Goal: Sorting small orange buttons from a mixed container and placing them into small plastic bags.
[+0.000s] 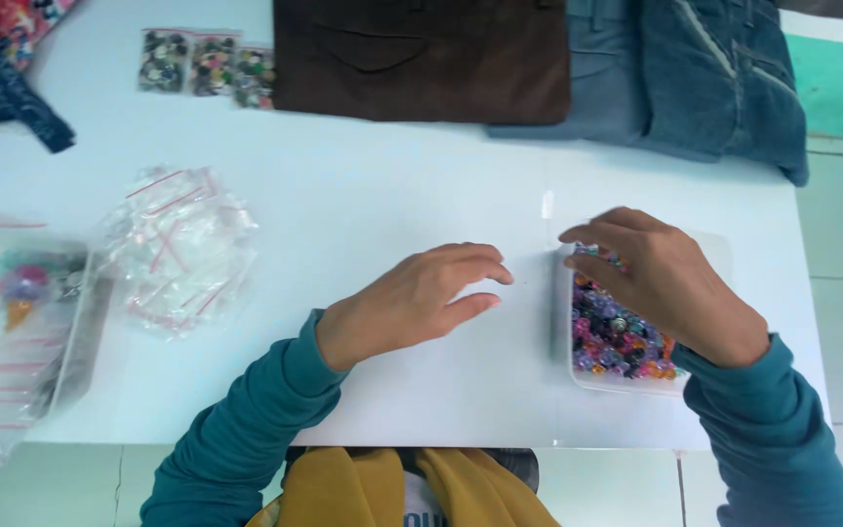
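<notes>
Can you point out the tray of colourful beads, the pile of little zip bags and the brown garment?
tray of beads (617, 337), head view, on the beads
pile of zip bags (180, 249), head view, its middle
brown garment (421, 59), head view, near its pocket

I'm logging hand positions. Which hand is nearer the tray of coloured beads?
Right. The right hand reaches into the clear tray of coloured beads; the left hand rests on the table beside it, apart.

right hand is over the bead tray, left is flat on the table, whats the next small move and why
Probably close the right hand fingertips on a few beads and lift them out. That hand already hovers over the tray with fingers curled down at its far edge, while the left hand rests beside it holding nothing that shows.
</notes>
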